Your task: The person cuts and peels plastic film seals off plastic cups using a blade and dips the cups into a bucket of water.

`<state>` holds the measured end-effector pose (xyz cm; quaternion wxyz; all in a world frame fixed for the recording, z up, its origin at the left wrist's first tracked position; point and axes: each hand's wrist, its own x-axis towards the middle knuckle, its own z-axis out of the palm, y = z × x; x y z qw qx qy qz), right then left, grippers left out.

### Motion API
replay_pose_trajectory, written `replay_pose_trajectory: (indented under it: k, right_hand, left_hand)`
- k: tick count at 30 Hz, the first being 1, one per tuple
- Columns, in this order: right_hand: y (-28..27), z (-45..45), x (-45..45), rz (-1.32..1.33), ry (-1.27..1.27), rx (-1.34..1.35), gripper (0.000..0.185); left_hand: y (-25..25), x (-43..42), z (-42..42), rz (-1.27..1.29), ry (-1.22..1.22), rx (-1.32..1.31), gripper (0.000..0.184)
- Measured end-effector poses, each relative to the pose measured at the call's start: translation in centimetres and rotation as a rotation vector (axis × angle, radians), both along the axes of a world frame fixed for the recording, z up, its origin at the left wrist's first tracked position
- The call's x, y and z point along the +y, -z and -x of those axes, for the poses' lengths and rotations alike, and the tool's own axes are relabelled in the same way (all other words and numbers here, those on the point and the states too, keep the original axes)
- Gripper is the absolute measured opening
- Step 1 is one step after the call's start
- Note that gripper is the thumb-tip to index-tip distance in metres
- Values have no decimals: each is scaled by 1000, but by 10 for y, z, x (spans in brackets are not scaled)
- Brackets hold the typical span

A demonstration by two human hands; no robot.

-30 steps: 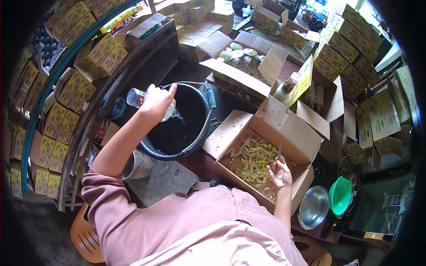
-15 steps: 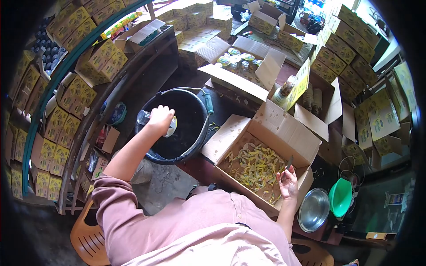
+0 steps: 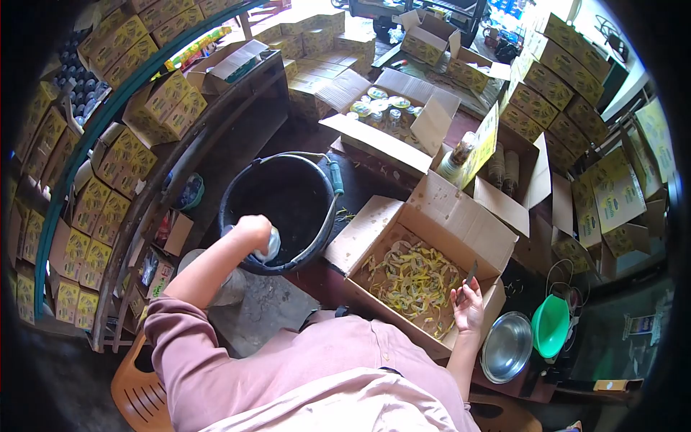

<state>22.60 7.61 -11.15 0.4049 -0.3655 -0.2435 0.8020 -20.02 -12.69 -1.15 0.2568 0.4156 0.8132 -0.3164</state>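
At the near-left rim of the black bucket (image 3: 241,169), my left hand (image 3: 252,233) is closed around a clear jar with a pale lid (image 3: 273,245); my fingers hide much of it. My right hand (image 3: 469,309) grips a small knife (image 3: 472,272), its dark blade pointing up. That hand is over the right side of an open cardboard box (image 3: 461,205). Inside the box lie many curled yellow strips (image 3: 410,277). A grey-green handle grip (image 3: 336,176) sits on the bucket's wire handle.
Beyond the bucket stands an open carton (image 3: 374,140) of lidded jars (image 3: 378,108). Stacked cups (image 3: 504,169) fill part of another box. A steel bowl (image 3: 507,347) and a green basin (image 3: 551,327) sit at right. Yellow printed cartons (image 3: 108,201) line the left shelves.
My left hand has moved down toward my body with the jar, from above the bucket to its near rim. The jar has turned in my grip. My right hand has barely moved.
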Motion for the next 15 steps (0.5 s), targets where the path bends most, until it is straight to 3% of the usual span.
replay_pose_trajectory:
  k: [2, 5, 6, 9, 11, 15]
  right_hand:
    - [-3, 0, -1, 5, 21, 7, 27]
    - [-7, 3, -1, -10, 25, 2, 27]
    - [-10, 5, -1, -15, 22, 9, 27]
    - [-10, 8, -2, -6, 26, 20, 27]
    - [-9, 9, -3, 12, 27, 17, 27]
    - [-2, 2, 0, 24, 2, 30, 25]
  left_hand:
    - [0, -3, 6, -215, -49, 81, 51]
    - [-16, -1, -9, 149, 42, -54, 50]
    - [-31, 3, -12, 143, -16, -91, 50]
    - [-13, -5, -5, -21, 37, -8, 45]
    - [-16, 0, -8, 166, -92, -112, 40]
    - [-19, -6, -5, -62, 16, -79, 43]
